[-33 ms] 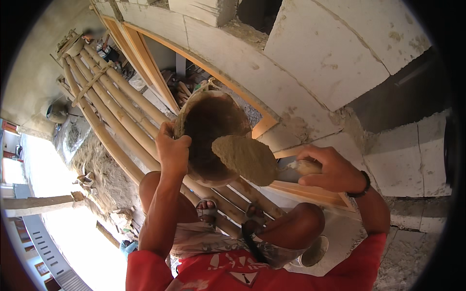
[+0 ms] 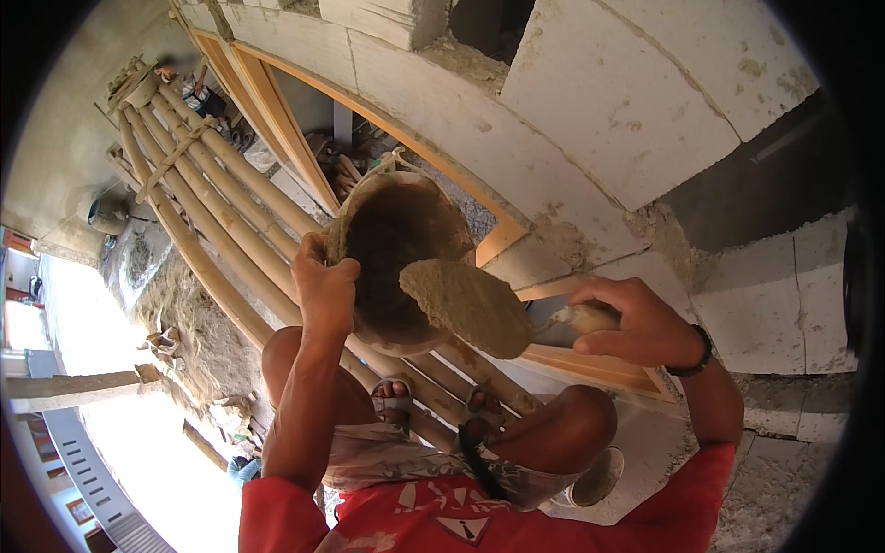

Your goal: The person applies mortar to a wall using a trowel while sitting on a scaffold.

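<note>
My left hand (image 2: pixel 324 288) grips the left rim of a mortar-smeared bucket (image 2: pixel 346 230), which is tilted so its dark inside faces me. In my right hand (image 2: pixel 641 324) is the handle of a trowel (image 2: pixel 560 318). A heap of wet grey-brown mortar (image 2: pixel 470 307) covers the trowel's blade, in front of the bucket's lower right rim. Whether the blade touches the rim, I cannot tell. The depth of what lies in the bucket is lost in shadow.
I squat on a bamboo-pole scaffold (image 2: pixel 244 217) beside a wall of pale blocks (image 2: pixel 627 92). An orange wooden frame (image 2: pixel 502 241) is set below the blocks. A white bucket (image 2: pixel 597 477) stands at lower right. Another person (image 2: pixel 195 90) is at the far left, near the scaffold's end.
My right hand has shifted slightly right with the trowel. The bucket and my left hand have moved a little to the left.
</note>
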A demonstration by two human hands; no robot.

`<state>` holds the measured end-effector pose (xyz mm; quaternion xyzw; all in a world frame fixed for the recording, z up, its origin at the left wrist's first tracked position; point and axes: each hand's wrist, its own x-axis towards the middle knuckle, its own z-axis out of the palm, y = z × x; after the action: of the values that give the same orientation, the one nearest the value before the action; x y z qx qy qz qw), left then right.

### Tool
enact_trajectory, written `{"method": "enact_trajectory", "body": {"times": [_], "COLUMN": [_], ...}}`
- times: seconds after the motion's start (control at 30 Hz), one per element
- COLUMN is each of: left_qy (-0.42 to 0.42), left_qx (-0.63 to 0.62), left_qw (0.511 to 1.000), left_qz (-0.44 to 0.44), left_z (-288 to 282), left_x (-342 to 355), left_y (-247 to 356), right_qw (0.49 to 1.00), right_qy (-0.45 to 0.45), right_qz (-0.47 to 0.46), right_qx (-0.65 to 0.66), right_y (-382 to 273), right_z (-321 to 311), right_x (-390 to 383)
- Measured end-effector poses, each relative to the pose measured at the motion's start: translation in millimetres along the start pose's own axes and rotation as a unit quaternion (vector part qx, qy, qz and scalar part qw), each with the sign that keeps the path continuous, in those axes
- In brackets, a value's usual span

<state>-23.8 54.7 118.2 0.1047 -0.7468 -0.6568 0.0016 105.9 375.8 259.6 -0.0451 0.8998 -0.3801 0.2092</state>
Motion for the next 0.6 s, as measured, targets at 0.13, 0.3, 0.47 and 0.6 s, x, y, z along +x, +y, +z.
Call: {"method": "enact_trajectory", "body": {"times": [0.13, 0.3, 0.47, 0.6], "left_qy": [0.010, -0.006, -0.026, -0.049], "left_qx": [-0.030, 0.002, -0.028, 0.013], "left_qw": [0.999, 1.000, 0.999, 0.996], "left_qz": [0.021, 0.026, 0.015, 0.077], "left_z": [-7.9, 6.6, 6.1, 24.9], "left_x": [2.4, -4.8, -3.7, -6.8], "left_y": [-0.4, 3.2, -11.4, -14.9], "right_qw": [0.997, 0.974, 0.932, 0.978], "right_qy": [-0.028, 0.199, 0.348, 0.155], "right_qz": [-0.016, 0.104, 0.067, -0.031], "right_qx": [0.066, -0.038, -0.072, -0.139], "right_y": [15.5, 72.8, 17.0, 50.1], "right_z": [-9.2, -33.7, -53.9, -2.9], "right_x": [-4.1, 3.3, -40.6, -18.4]}}
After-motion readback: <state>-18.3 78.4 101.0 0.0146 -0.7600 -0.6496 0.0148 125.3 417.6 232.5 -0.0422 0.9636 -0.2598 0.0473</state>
